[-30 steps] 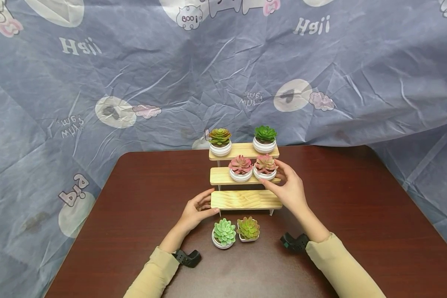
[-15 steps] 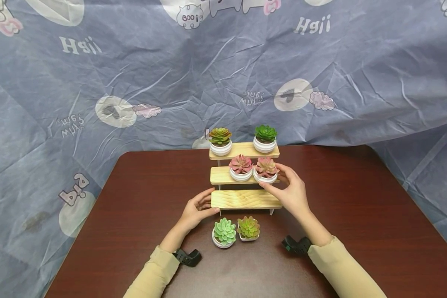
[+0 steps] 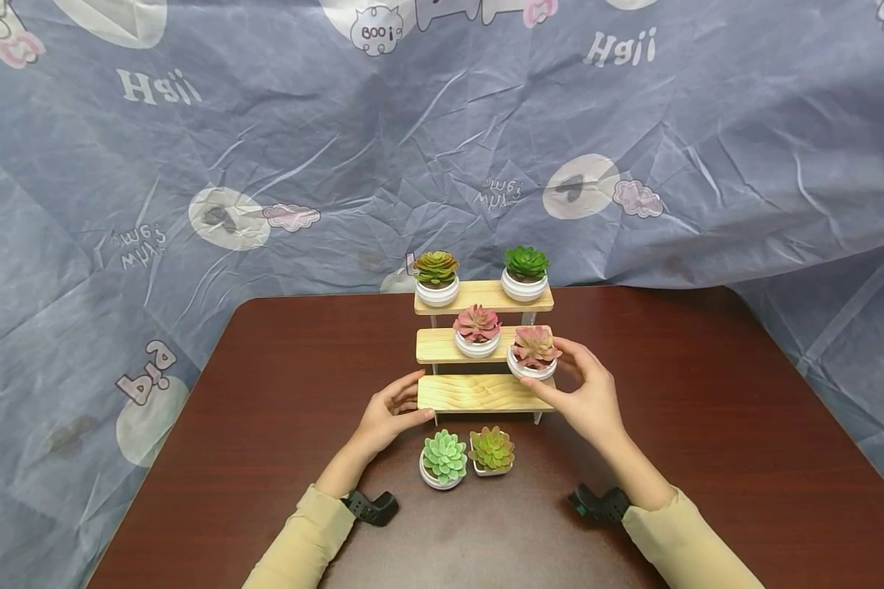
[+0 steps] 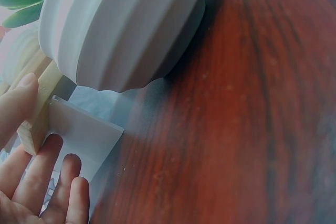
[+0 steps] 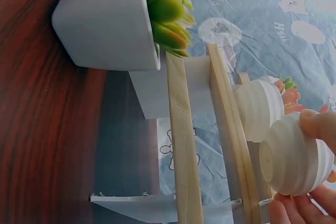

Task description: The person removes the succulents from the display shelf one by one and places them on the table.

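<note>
Paler pink succulent [image 3: 535,347] shifts forward, right hand [image 3: 592,402] gripping its pot [image 5: 289,156]. Left hand [image 3: 383,419] pinches bottom shelf [image 3: 482,393], presumably steadying it.

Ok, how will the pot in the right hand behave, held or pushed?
The pot may tip if pushed high: its base looks narrower than its bulging sides. Its ridges probably give the right hand some purchase, though the rounded wall could let it slip. The pink plant likely flexes little: its leaves stand spread without drooping.
</note>
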A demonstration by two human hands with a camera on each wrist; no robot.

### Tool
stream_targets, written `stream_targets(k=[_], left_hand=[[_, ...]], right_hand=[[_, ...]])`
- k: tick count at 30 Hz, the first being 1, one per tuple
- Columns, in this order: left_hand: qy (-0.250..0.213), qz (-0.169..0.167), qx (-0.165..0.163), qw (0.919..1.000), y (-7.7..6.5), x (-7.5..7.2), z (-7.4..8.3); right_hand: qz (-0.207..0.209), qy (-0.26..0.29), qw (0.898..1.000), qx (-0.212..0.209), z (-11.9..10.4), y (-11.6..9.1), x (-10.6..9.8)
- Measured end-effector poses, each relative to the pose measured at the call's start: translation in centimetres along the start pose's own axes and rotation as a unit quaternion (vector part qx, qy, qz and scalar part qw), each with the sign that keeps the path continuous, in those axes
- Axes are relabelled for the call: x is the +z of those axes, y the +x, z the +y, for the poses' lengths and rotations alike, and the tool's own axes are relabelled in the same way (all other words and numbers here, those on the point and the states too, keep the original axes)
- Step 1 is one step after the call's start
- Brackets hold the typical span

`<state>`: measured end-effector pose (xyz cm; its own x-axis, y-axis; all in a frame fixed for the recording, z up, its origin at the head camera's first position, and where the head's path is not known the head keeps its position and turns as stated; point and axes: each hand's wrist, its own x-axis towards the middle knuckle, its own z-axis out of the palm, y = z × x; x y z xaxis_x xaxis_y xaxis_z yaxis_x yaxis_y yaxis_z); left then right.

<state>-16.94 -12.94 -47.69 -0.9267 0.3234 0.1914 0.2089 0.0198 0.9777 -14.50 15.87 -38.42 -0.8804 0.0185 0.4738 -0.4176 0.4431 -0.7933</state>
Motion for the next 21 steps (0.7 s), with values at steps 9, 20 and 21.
stream_targets(k=[9, 20, 21], left_hand=[[0.0, -0.001, 0.0, 1.0, 0.0, 0.0, 0.0], [0.0, 0.002, -0.004, 1.0, 0.0, 0.0, 0.1], [0.0, 0.001, -0.005, 1.0, 0.0, 0.1, 0.1]], right_hand=[[-0.007, 0.0, 1.0, -0.021, 0.5, -1.2, -0.5], [-0.021, -0.015, 1.0, -0.014, 0.6, -2.7, -1.0], [-0.023, -0.017, 1.0, -0.012, 0.7, -2.9, -1.1]])
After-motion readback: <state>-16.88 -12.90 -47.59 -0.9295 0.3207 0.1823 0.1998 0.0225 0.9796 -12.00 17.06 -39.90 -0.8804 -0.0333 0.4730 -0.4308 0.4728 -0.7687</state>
